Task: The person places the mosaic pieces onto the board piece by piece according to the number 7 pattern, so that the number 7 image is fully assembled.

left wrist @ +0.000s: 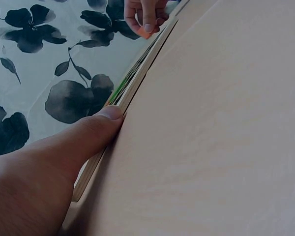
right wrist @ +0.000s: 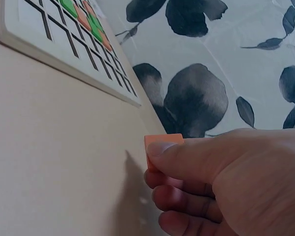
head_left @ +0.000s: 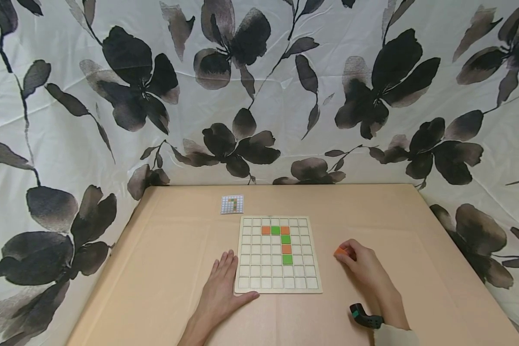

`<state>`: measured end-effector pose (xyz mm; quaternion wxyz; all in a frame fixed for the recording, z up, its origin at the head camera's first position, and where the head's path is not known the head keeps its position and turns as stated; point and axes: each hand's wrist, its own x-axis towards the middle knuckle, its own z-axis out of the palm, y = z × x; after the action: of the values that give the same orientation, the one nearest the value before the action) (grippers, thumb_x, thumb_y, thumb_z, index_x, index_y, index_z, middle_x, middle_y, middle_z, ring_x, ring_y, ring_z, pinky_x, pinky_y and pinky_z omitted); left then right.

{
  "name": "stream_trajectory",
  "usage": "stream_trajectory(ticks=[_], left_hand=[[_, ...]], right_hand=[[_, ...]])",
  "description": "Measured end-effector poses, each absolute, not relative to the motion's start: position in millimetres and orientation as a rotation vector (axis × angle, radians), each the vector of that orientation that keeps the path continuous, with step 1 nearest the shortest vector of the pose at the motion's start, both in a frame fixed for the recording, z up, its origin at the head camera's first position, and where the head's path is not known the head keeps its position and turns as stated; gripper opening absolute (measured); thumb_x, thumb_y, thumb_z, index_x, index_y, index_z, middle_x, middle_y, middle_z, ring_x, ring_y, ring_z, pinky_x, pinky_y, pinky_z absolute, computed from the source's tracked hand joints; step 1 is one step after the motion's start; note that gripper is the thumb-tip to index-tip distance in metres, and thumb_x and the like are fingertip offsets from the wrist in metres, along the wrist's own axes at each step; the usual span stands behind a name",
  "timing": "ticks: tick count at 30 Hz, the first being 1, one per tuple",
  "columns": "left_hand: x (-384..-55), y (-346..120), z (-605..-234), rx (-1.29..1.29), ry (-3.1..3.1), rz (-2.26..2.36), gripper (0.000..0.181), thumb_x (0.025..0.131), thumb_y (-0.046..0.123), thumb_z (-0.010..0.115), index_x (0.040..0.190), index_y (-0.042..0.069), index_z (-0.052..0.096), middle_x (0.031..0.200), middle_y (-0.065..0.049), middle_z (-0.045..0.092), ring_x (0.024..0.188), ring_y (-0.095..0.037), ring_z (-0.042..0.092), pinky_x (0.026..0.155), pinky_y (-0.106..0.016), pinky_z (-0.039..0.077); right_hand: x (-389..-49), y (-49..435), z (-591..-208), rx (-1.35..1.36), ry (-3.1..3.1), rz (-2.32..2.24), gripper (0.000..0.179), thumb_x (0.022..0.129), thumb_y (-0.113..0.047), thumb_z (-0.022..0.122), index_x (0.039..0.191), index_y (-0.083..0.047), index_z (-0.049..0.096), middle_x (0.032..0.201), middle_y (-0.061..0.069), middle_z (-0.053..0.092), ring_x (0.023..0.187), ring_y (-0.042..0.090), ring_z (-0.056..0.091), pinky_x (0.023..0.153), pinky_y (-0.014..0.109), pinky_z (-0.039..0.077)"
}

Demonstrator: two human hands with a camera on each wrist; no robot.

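Between thumb and fingers my right hand [head_left: 363,266] pinches an orange square tile [right wrist: 164,139], held to the right of the grid board [head_left: 259,283]. That board is pale, with square cells. Orange and green tiles [head_left: 287,249] fill several of its cells, in a row near the top and down a column below. My left hand [head_left: 219,293] lies along the board's left edge with fingers extended, and its thumb [left wrist: 108,113] touches the near edge. In the left wrist view the board is seen almost edge-on, so its cells are hidden there.
A small printed card [head_left: 232,204] with a coloured grid pattern lies behind the board at its left. All of this is on a light tan table [head_left: 155,240]. A floral cloth [head_left: 307,96] hangs behind it. A black band [head_left: 365,318] is on the right wrist.
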<state>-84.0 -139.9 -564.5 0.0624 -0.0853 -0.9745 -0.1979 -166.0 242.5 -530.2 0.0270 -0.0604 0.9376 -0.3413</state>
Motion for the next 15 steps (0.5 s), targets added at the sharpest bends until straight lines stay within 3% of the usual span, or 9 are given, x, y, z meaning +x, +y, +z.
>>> stream_trajectory(ticks=[15], left_hand=[[-83.8, -140.3, -565.3, -0.267, -2.925, -0.597, 0.114, 0.074, 0.079, 0.066, 0.148, -0.005, 0.043, 0.159, -0.021, 0.038, 0.151, -0.036, 0.031, 0.128, -0.047, 0.022]], right_hand=[[-163.7, 217.7, -525.0, -0.207, 2.854, -1.028, 0.022, 0.097, -0.015, 0.064, 0.118, -0.008, 0.064, 0.094, 0.002, 0.066, 0.082, 0.014, 0.055, 0.067, 0.023, 0.051]])
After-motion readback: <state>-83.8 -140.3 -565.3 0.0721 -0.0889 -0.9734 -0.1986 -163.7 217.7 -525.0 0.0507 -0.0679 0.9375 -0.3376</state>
